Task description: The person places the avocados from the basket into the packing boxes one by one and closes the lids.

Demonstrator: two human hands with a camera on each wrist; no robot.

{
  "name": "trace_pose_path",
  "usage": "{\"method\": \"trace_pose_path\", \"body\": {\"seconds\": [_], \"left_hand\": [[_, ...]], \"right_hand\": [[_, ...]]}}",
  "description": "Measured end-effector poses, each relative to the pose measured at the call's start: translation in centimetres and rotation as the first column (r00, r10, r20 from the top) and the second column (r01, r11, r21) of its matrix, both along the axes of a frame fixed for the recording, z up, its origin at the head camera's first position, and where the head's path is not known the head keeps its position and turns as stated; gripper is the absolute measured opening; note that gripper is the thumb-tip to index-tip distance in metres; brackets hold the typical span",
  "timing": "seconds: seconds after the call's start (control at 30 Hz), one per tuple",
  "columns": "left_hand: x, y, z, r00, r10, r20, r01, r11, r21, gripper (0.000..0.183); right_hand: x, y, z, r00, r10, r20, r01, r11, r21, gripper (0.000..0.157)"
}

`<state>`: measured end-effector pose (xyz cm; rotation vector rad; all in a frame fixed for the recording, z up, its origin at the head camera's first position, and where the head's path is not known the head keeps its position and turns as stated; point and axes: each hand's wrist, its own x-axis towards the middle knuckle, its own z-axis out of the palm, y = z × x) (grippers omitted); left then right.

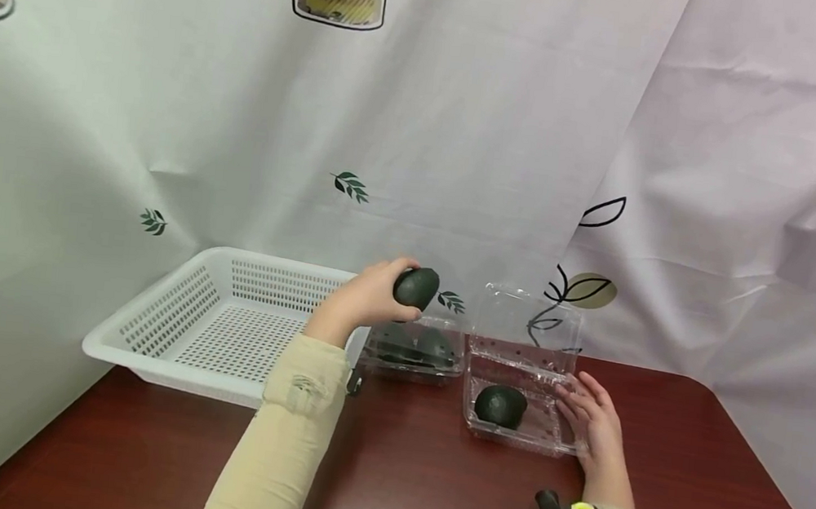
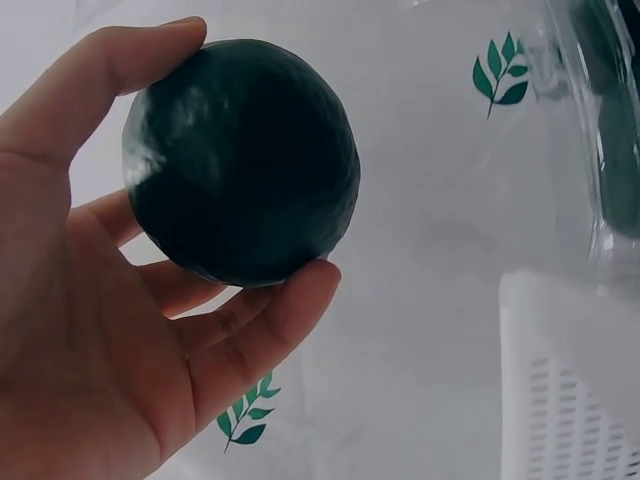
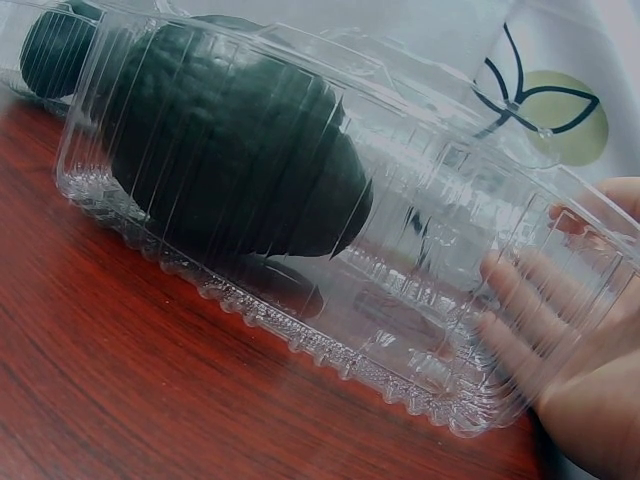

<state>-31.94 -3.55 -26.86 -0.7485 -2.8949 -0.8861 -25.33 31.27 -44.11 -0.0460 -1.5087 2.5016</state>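
Observation:
My left hand [image 1: 369, 293] grips a dark green avocado [image 1: 416, 288] between thumb and fingers, held up above the back of the table. The left wrist view shows the avocado [image 2: 245, 165] end-on and round, with the fingertips beneath it. At the right stands a clear plastic clamshell box [image 1: 523, 438], its lid [image 1: 520, 318] raised. One avocado [image 1: 500, 406] lies in the left part of this box. My right hand [image 1: 596, 424] rests against the box's right side; through the clear wall [image 3: 440, 360] its fingers [image 3: 525, 300] look extended.
A white perforated basket [image 1: 218, 388] stands at the left. Between basket and open box, a second clear box [image 1: 414, 345] with dark avocados sits at the back. The reddish-brown table [image 1: 401, 483] ends against a white printed cloth [image 1: 245, 108].

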Motion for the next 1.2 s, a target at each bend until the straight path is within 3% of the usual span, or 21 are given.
{"method": "trace_pose_path", "body": {"seconds": [0.3, 0.5, 0.87, 1.2], "left_hand": [[0.4, 1.7, -1.3, 0.996, 0.066, -0.061, -0.066, 0.998, 0.001, 0.070], [0.4, 2.7, -2.3, 0.992, 0.075, -0.103, -0.074, 0.997, 0.015, 0.069], [1.0, 4.1, -3.4, 0.992, 0.020, -0.128, -0.014, 0.999, 0.049, 0.069], [1.1, 5.6, -5.4, 0.994, -0.003, -0.112, 0.008, 0.999, 0.051, 0.069]], "right_hand": [[0.0, 0.2, 0.2, 1.000, -0.007, 0.029, 0.007, 1.000, 0.002, 0.028], [-0.1, 0.1, 0.2, 0.999, -0.021, 0.042, 0.020, 1.000, 0.020, 0.029], [-0.3, -0.1, 0.1, 0.999, -0.025, 0.039, 0.025, 1.000, 0.017, 0.030], [-0.2, 0.0, 0.1, 0.999, -0.029, 0.041, 0.029, 1.000, 0.012, 0.030]]}}
